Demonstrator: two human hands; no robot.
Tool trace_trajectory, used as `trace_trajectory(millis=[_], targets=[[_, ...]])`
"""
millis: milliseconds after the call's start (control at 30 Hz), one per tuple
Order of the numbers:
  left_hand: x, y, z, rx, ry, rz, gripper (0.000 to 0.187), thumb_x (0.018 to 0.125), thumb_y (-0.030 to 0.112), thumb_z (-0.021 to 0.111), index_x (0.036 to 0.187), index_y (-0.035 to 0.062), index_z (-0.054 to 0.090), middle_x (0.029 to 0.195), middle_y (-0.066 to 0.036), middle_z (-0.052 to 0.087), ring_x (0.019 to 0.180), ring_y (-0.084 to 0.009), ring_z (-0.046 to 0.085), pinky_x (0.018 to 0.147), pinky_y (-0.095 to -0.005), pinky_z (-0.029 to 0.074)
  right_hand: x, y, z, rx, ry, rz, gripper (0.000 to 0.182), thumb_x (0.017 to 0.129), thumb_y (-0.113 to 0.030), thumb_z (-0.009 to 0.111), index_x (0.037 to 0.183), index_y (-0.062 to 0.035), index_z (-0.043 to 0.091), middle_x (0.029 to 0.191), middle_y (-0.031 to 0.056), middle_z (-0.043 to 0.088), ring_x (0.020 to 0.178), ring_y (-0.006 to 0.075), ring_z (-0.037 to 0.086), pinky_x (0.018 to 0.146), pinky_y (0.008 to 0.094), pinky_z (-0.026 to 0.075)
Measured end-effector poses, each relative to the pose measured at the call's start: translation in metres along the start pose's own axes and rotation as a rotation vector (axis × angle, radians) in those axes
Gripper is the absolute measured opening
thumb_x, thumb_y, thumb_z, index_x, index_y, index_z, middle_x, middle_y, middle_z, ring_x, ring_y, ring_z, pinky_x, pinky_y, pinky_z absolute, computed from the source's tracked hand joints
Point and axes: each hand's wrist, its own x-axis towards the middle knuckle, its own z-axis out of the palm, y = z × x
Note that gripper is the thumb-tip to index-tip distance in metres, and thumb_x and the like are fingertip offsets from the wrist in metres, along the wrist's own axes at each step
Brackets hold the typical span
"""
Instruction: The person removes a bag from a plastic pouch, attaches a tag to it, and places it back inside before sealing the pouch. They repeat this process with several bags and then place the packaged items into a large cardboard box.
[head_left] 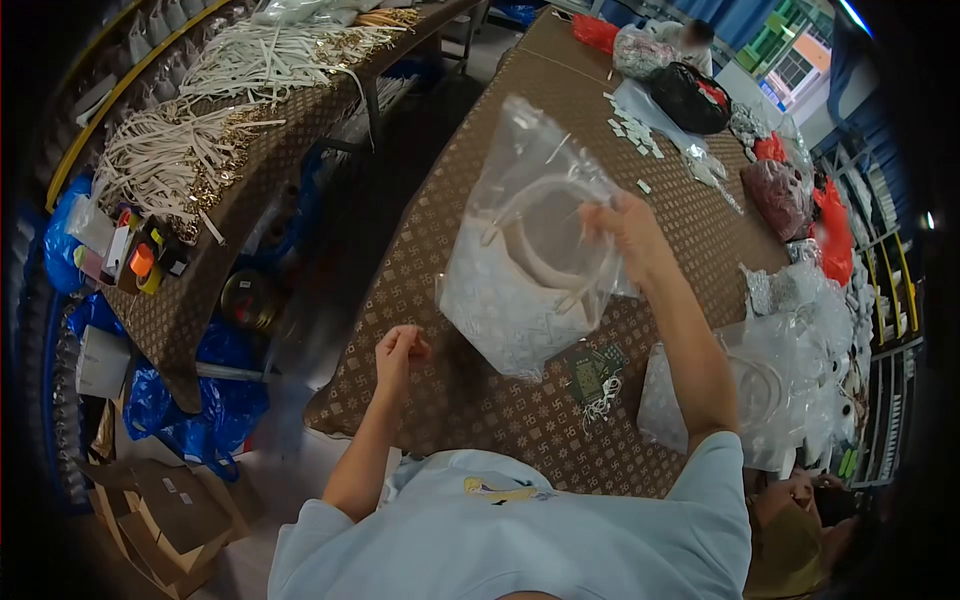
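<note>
Handbag, white with a quilted-looking front and a looped handle, enclosed in a clear plastic bag. Position: in front of the wearer, over the near part of the bench; contact of its base with the surface cannot be told.

Bench: long, brown patterned cloth, running away from the wearer. A person is at its far end.

Side bench: to the left, same kind of cloth; carries heaps of pale straps with gold-coloured metal parts.

Second wrapped bag: pale, in clear film, lying beside the right forearm, near the bench's right side.

Black plastic bag: far part of the bench, red material showing at its opening. Small white pieces lie scattered just beside it, on the wearer's side.

Right hand: raised, fingers closed on the clear plastic bag at the handle's upper right. Whether the handle itself is gripped cannot be told.

Left hand: above the bench's left edge, apart from the handbag; fingers curled in, nearly closed. Contents cannot be told.

Dark printed cards: on the bench, just below and right of the handbag's lower end, with white cords bunched at their near edge.
</note>
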Motion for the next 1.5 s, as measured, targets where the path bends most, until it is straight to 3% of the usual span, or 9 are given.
trace_trajectory(millis=[267,500,733,967,1033,1133,1233,1300,1500], targets=[[-0.017,-0.061,-0.044,0.620,0.121,-0.055,0.019,0.088,0.019,0.058,0.083,0.0025,0.065,0.066,-0.003,0.061,0.060,-0.0096,0.058,0.054,-0.0259,0.044,0.082,-0.037,-0.014,0.212,0.220,-0.011,0.023,0.076,-0.009,0.071,0.095,-0.0030,0.061,0.080,0.0046,0.061,0.065,0.0152,0.057,0.060,0.0299,0.048],[-0.017,-0.073,-0.050,0.838,0.147,0.216,0.014,0.083,0.018,0.062,0.083,0.0046,0.066,0.072,-0.011,0.064,0.062,-0.0247,0.061,0.059,-0.0323,0.048,0.176,0.031,-0.002,0.181,0.477,-0.044,0.025,0.074,-0.007,0.072,0.095,-0.0006,0.060,0.086,0.0087,0.062,0.072,0.0205,0.060,0.064,0.0337,0.051],[-0.013,-0.081,-0.061,0.846,0.103,0.256,0.013,0.083,0.016,0.062,0.083,0.0041,0.066,0.071,-0.009,0.064,0.062,-0.0200,0.060,0.059,-0.0307,0.048,0.167,0.038,-0.018,0.102,0.308,-0.084,0.059,0.077,-0.023,0.072,0.122,0.0036,0.045,0.111,0.0175,0.057,0.096,0.0236,0.058,0.079,0.0381,0.050],[-0.013,-0.063,-0.059,0.571,0.022,0.043,0.018,0.091,0.020,0.056,0.083,0.0043,0.061,0.063,0.000,0.055,0.058,-0.0045,0.051,0.048,-0.0194,0.042,-0.128,0.007,-0.072,-0.944,0.694,-0.402,0.065,0.079,-0.033,0.070,0.131,-0.0049,0.043,0.132,0.0211,0.046,0.125,0.0337,0.041,0.103,0.0406,0.033],[-0.009,-0.064,-0.064,0.552,-0.005,0.043,0.017,0.091,0.020,0.057,0.084,0.0049,0.060,0.064,0.000,0.055,0.057,-0.0051,0.051,0.048,-0.0196,0.042,-0.204,0.023,-0.133,-1.068,1.109,-0.220,0.070,0.077,-0.035,0.071,0.134,-0.0075,0.041,0.136,0.0216,0.041,0.127,0.0369,0.037,0.105,0.0407,0.030],[0.000,-0.060,-0.063,0.516,-0.018,-0.015,0.017,0.091,0.021,0.058,0.084,0.0063,0.060,0.066,0.001,0.055,0.057,-0.0065,0.052,0.047,-0.0195,0.042,-0.282,0.063,-0.202,-1.271,1.204,0.111,0.079,0.074,-0.037,0.073,0.137,-0.0061,0.036,0.139,0.0233,0.036,0.130,0.0387,0.031,0.108,0.0399,0.027],[0.003,-0.052,-0.054,0.479,0.010,-0.105,0.017,0.090,0.024,0.059,0.086,0.0072,0.060,0.068,0.000,0.057,0.057,-0.0081,0.054,0.047,-0.0196,0.042,-0.311,0.128,-0.253,-1.214,1.235,0.252,0.068,0.073,-0.036,0.074,0.125,-0.0008,0.049,0.119,0.0218,0.054,0.112,0.0320,0.051,0.095,0.0365,0.040],[0.000,-0.043,-0.047,0.461,0.039,-0.126,0.018,0.090,0.025,0.060,0.087,0.0074,0.061,0.070,0.000,0.058,0.057,-0.0088,0.054,0.048,-0.0200,0.043,-0.314,0.135,-0.263,-0.531,1.060,0.504,0.045,0.074,-0.033,0.074,0.100,0.0020,0.062,0.087,0.0109,0.064,0.079,0.0179,0.059,0.069,0.0301,0.046],[-0.031,-0.014,-0.005,0.295,-0.145,-0.076,0.016,0.090,0.025,0.059,0.092,0.0088,0.062,0.076,-0.001,0.062,0.069,-0.0105,0.061,0.059,-0.0237,0.048,-0.262,0.040,-0.174,-0.459,0.826,0.054,0.026,0.078,-0.025,0.073,0.077,-0.0026,0.060,0.066,-0.0048,0.053,0.059,0.0045,0.044,0.050,0.0238,0.035]])
